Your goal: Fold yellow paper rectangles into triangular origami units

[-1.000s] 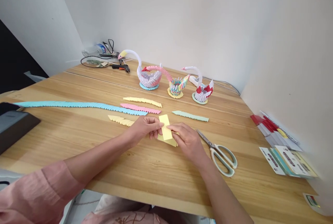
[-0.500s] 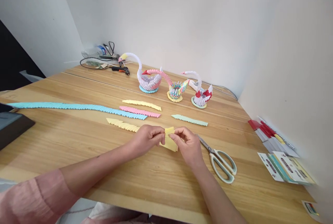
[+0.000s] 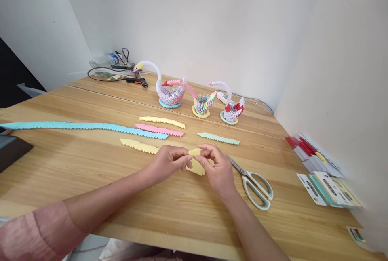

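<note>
In the middle of the head view, my left hand [image 3: 168, 163] and my right hand [image 3: 220, 172] pinch a small yellow paper piece [image 3: 194, 152] between thumbs and fingertips. The thumbs nearly meet at its lower edge, and the fingers hide its ends. More yellow paper slips [image 3: 197, 168] show just below it, partly covered by the fingers; whether they are held or lie on the table I cannot tell. A pale yellow chain of folded paper [image 3: 138, 145] lies beside my left hand. White-handled scissors [image 3: 253, 184] lie to the right of my right hand.
Blue [image 3: 85, 126], pink [image 3: 159, 129], yellow [image 3: 162, 121] and green [image 3: 218, 137] folded-paper chains lie beyond my hands. Three paper swans [image 3: 170, 95] stand behind them. A glue gun [image 3: 138, 81] and bottle [image 3: 104, 59] are at back left; paper packs [image 3: 330, 190] lie at right.
My thumbs have drawn together along the yellow paper, and its upper part now shows as a wider, lower band. The whole view has shifted slightly, moving the table things a little to the left.
</note>
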`<state>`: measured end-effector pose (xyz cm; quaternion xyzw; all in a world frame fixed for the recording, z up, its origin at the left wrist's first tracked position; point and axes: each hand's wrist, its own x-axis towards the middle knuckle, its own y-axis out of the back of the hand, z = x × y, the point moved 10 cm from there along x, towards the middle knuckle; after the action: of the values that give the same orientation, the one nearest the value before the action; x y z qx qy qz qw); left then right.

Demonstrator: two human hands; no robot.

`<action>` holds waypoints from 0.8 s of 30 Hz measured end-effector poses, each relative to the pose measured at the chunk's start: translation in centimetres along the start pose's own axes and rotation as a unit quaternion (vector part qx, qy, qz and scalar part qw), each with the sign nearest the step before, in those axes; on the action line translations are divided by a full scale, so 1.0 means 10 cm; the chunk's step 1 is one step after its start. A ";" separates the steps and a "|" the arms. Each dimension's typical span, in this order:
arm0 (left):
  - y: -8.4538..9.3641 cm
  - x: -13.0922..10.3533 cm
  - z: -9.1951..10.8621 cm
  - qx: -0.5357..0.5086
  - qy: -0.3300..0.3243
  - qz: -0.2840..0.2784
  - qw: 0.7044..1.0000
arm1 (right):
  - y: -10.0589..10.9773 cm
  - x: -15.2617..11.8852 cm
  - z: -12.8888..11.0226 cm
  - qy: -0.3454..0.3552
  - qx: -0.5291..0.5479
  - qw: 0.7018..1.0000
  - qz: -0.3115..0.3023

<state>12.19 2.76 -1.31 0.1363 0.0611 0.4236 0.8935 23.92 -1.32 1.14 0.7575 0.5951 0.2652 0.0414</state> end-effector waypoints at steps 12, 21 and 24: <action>-0.04 -0.01 0.09 -0.106 -0.023 -0.039 0.993 | 0.06 0.04 -0.33 0.061 -0.052 0.996 -0.035; -0.16 -0.05 0.04 -0.317 0.075 -0.119 0.938 | 0.12 0.08 -0.49 0.059 -0.023 0.997 -0.046; -0.11 -0.03 0.09 -0.295 0.062 -0.104 0.948 | 0.12 0.09 -0.52 0.062 -0.029 0.997 -0.040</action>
<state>12.98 1.66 -0.80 -0.1671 0.0031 0.3347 0.9274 22.76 -2.12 6.40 0.7139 0.6184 0.3265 0.0369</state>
